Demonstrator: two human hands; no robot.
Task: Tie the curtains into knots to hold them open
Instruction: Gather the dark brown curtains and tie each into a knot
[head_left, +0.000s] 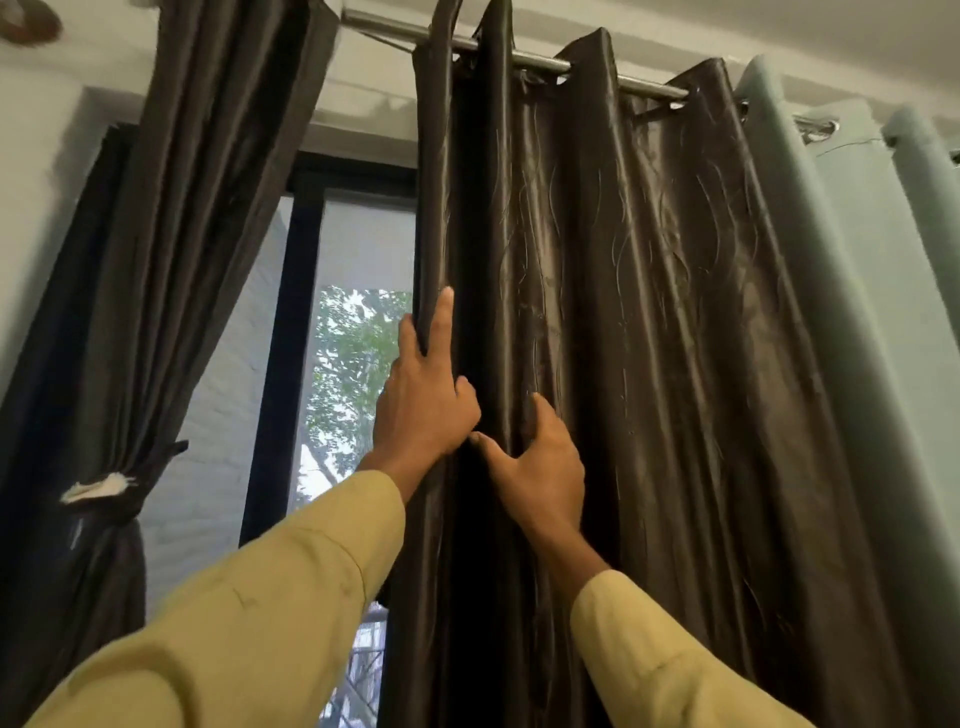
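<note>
- The leading edge of the right dark brown curtain (649, 312) is pinched between the thumb and the raised index finger (444, 312) of the left hand (423, 400). The other fingers are curled into the fold behind, apparently so the edge can be drawn in.
- The fingers of the right hand (543, 467) are bent round a neighbouring pleat with the thumb spread. Their tips are hidden in the cloth. The pleats are judged to be in the course of being gathered into one bundle for knotting.
- This curtain hangs full-length by its eyelets from the middle of the curtain rod (540, 61), not yet knotted.
- Towards the rod's left end, the left dark brown curtain (171, 208) is already cinched at a bunched waist (114, 499), which leaves the window (358, 249) uncovered between the two.
- A pale green curtain (810, 260) hangs at the rod's right end.
- No brand, label or writing can be read.
</note>
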